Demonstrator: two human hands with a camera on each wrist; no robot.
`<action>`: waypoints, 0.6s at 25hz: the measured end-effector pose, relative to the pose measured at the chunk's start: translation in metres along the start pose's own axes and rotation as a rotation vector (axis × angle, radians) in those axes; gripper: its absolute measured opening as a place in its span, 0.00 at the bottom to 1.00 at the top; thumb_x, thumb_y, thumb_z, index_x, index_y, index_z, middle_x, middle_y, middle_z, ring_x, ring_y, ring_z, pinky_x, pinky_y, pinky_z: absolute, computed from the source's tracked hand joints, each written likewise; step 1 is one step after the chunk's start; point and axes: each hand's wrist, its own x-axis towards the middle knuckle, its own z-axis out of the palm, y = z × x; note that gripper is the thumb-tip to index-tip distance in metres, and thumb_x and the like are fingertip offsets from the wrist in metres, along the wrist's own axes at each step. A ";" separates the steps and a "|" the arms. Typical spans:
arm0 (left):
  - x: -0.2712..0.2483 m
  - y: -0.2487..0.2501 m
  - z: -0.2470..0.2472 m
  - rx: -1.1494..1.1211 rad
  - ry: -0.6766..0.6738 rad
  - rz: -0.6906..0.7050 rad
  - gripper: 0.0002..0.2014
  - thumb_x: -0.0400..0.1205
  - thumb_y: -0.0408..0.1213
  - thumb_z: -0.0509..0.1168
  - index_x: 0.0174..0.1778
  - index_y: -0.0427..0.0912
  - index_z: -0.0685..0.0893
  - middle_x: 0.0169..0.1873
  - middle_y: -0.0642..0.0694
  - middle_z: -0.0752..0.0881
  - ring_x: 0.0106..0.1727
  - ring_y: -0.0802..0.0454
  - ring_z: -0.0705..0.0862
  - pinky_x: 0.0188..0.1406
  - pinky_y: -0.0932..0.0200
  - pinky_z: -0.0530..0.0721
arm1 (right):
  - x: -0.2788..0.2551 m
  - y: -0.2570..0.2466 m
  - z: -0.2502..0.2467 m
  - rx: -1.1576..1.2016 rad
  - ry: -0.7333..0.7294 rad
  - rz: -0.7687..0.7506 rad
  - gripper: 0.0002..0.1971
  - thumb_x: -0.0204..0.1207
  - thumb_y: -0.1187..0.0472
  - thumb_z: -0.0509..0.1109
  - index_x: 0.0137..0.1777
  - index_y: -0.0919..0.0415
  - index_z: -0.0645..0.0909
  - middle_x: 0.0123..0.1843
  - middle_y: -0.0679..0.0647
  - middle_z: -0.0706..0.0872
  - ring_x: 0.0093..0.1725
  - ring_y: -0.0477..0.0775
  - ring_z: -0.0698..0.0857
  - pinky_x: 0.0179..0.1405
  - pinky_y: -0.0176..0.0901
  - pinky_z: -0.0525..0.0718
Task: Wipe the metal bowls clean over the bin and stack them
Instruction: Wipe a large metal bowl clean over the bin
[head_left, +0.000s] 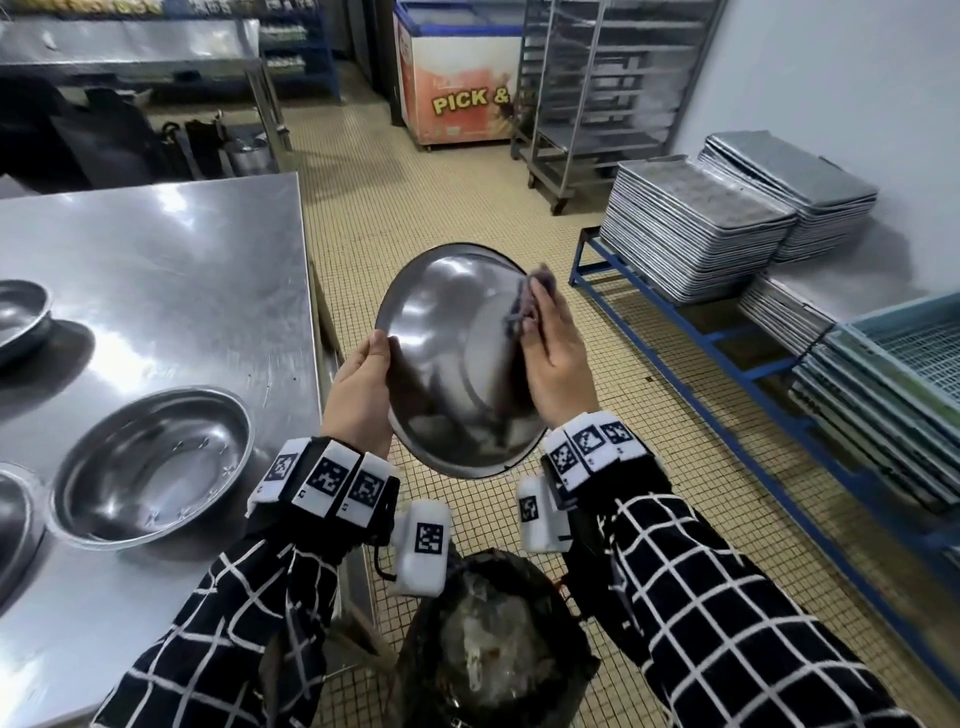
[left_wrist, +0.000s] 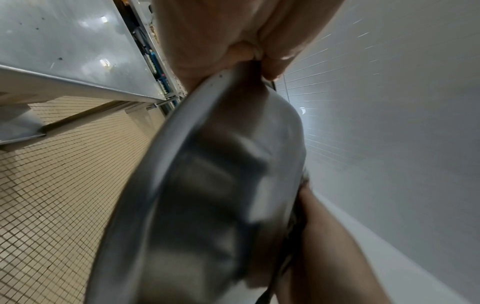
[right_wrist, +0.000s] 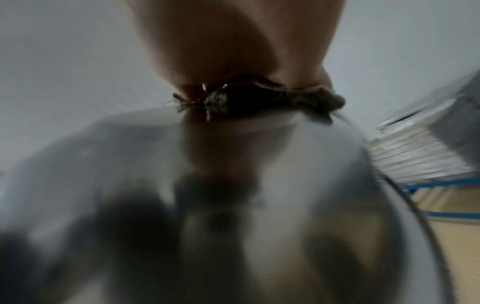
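A metal bowl (head_left: 447, 364) is held tilted on edge above the black-bagged bin (head_left: 483, 649), its outer side facing me. My left hand (head_left: 363, 384) grips its left rim, thumb on the outside; the left wrist view shows the fingers (left_wrist: 272, 67) curled over the rim of the bowl (left_wrist: 207, 185). My right hand (head_left: 556, 358) lies flat on the bowl's outer wall at the right, pressing a dark grey cloth (head_left: 535, 291) against it. In the blurred right wrist view the cloth (right_wrist: 259, 100) sits under the fingers, against the bowl (right_wrist: 259, 205).
A steel table (head_left: 156, 270) on the left carries a large bowl (head_left: 156, 462) and two more bowls (head_left: 21, 317) (head_left: 15, 519) at its left edge. Stacked metal trays (head_left: 696, 228) sit on a blue rack (head_left: 727, 358) to the right. Tiled floor lies between.
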 end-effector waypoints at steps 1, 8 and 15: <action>0.001 0.000 -0.001 -0.024 0.012 -0.012 0.16 0.84 0.45 0.61 0.63 0.41 0.82 0.59 0.38 0.86 0.61 0.38 0.85 0.62 0.36 0.81 | -0.011 0.008 -0.003 0.087 -0.056 0.079 0.24 0.86 0.46 0.47 0.81 0.36 0.50 0.84 0.43 0.52 0.76 0.57 0.67 0.73 0.64 0.68; 0.002 -0.003 0.005 -0.004 0.068 -0.046 0.13 0.84 0.46 0.60 0.63 0.48 0.80 0.59 0.41 0.86 0.60 0.41 0.85 0.63 0.38 0.81 | -0.080 -0.005 0.043 -0.053 -0.088 -0.166 0.29 0.83 0.47 0.46 0.82 0.37 0.39 0.85 0.43 0.39 0.84 0.57 0.43 0.78 0.69 0.56; -0.004 -0.010 0.010 0.110 -0.043 -0.037 0.09 0.85 0.45 0.59 0.45 0.49 0.84 0.56 0.39 0.85 0.56 0.40 0.85 0.58 0.41 0.84 | -0.018 -0.019 0.019 -0.208 -0.007 -0.085 0.27 0.82 0.39 0.40 0.82 0.35 0.48 0.84 0.43 0.50 0.83 0.57 0.54 0.78 0.70 0.55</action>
